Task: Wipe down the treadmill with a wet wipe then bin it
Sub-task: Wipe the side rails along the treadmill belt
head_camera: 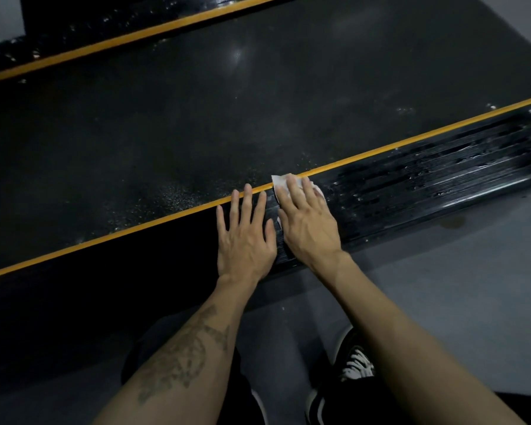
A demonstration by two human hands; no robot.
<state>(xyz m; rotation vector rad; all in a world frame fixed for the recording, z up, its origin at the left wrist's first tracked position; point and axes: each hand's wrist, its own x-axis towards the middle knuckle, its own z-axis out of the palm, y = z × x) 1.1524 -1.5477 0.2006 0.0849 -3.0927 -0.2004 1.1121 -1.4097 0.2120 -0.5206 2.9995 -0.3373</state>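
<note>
On the near side rail (442, 176) of the treadmill, just below the orange stripe (135, 230) that edges the belt (196, 124), right hand (308, 222) lies flat with fingers extended, pressing a white wet wipe (279, 183) onto the ribbed black plastic; nothing pinched, wipe merely trapped under palm and fingers, one corner poking out over the stripe toward the belt. Left hand (244, 237) just beside it, spread and relaxed on the same rail, holding nothing, fingertips reaching the stripe; looks like a brace for body weight. Rail toward the right end shines with wet streaks and droplets; rail toward the left end reads matte and dark, probably not yet wiped, though lighting there is too dim to be sure. Belt shows fine speckling near the stripe. Far rail (74, 35) also glistens. Person crouches on grey floor (442, 286), one shoe (354, 363) visible below. Risks from here: flat-palm pressure with no real hold lets the wipe bunch or slip out on the ribs; braced left hand could slide on a wet surface; wipe may dry before the left stretch is covered; bin not in view, so disposal means standing and carrying
</note>
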